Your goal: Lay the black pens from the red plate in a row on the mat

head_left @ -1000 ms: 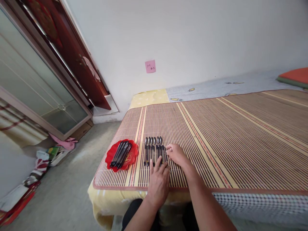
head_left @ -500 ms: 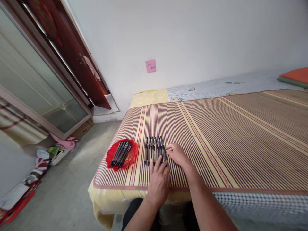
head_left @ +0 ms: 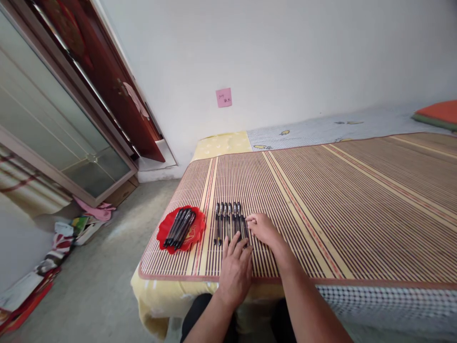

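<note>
Several black-capped pens [head_left: 221, 221] lie side by side in an upright row on the striped bamboo mat [head_left: 303, 205]. My left hand [head_left: 235, 267] lies over the lower ends of the pens toward the right of the row, its fingers spread and pointing away from me. Beside the rightmost pen [head_left: 244, 227] is my right hand [head_left: 264, 229], its fingers curled together; whether anything is inside them is hidden. The visible upper end of that pen sits lower than its neighbours' tops. To the left, a red scalloped plate [head_left: 200, 224] holds several more black pens [head_left: 179, 228].
The mat covers a bed with a yellow cloth [head_left: 153, 295] hanging over its near left corner. A pink note [head_left: 223, 97] is stuck to the wall. An orange cushion [head_left: 439, 114] rests at the far right. Shoes and papers line the floor at left.
Almost nothing differs. The fingers of my left hand have shifted very slightly on the pens, while my right hand stays beside the rightmost one.
</note>
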`<action>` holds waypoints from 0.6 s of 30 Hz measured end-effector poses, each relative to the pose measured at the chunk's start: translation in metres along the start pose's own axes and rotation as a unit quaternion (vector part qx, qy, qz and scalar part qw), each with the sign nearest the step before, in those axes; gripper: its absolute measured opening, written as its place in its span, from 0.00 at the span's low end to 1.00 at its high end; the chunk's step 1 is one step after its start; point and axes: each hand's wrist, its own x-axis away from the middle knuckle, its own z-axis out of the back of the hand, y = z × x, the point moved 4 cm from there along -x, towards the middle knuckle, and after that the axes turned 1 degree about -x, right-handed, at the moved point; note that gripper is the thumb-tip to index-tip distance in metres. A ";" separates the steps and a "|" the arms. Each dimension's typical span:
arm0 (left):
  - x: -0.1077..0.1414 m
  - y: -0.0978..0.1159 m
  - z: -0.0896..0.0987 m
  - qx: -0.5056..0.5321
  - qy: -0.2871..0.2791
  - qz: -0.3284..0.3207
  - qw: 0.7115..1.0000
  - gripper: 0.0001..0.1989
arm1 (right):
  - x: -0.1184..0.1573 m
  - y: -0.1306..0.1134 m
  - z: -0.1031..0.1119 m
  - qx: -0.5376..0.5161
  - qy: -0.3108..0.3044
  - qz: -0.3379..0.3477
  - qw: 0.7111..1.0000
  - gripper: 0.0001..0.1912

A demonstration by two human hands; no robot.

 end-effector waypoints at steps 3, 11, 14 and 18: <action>0.002 0.002 0.009 0.046 0.050 -0.021 0.997 0.17 | 0.001 -0.002 0.007 -0.012 0.038 0.011 0.999 0.10; 0.044 0.000 0.053 0.122 0.063 0.035 0.990 0.08 | 0.021 -0.044 0.026 -0.170 0.060 0.073 0.981 0.22; 0.085 -0.014 0.068 0.128 0.053 0.081 0.987 0.09 | 0.048 -0.069 0.008 -0.182 -0.037 0.064 0.981 0.20; 0.151 -0.045 0.075 0.127 0.050 0.166 0.977 0.11 | 0.123 -0.071 -0.038 -0.152 -0.266 0.056 0.950 0.13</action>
